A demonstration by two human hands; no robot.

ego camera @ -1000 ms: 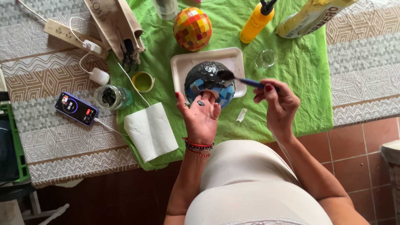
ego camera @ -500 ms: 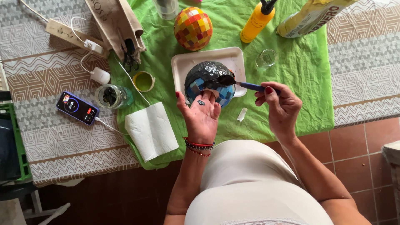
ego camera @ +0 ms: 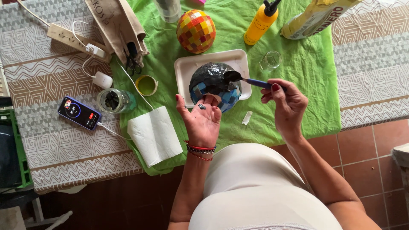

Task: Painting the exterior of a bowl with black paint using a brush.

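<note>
A dark ball (ego camera: 213,81) partly covered with blue mosaic tiles sits on a white tray (ego camera: 184,70). My left hand (ego camera: 200,119) is palm up just in front of it, fingertips against its lower side, with a small dark piece lying on the palm. My right hand (ego camera: 286,102) pinches a blue-handled brush (ego camera: 251,81) whose black tip rests on the ball's upper right side.
A multicoloured mosaic ball (ego camera: 196,30), yellow glue bottle (ego camera: 260,23), small glass (ego camera: 270,60), green lid (ego camera: 147,85), jar (ego camera: 114,101), paper towel (ego camera: 154,135), phone (ego camera: 79,113), power strip (ego camera: 64,36) and a cloth pouch with scissors (ego camera: 128,42) lie around on the green cloth (ego camera: 306,85).
The brush tip has shifted slightly on the ball's upper side. My left hand stays under the ball's near edge.
</note>
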